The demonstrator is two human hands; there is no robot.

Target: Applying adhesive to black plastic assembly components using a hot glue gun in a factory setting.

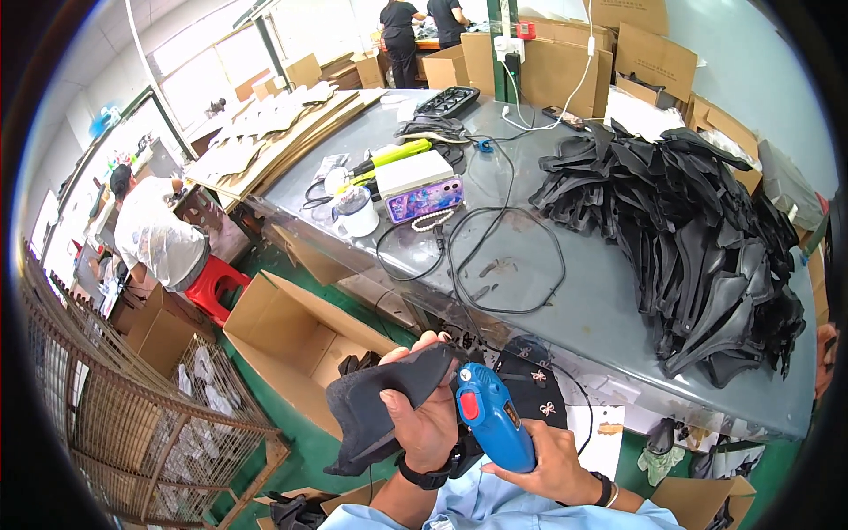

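My left hand (426, 426) grips a curved black moulded piece (375, 402), thumb on its near face and fingertips over its upper edge. The piece looks soft, like foam or padded fabric. In my right hand (555, 464) is a blue hand-held power tool (495, 424) with a red button on its body. The tool's front end is close to the right end of the black piece; whether they touch I cannot tell. Both hands are in front of the table's near edge. A large heap of similar black pieces (680, 238) covers the table's right side.
On the grey table (601, 331) lie a looped black cable (450, 265), a phone in a purple case (424, 201), a white cup (355, 212) and yellow-green tools (389, 159). An open cardboard box (296, 340) stands at left, near a wire cage (150, 424). A person (159, 230) sits farther left.
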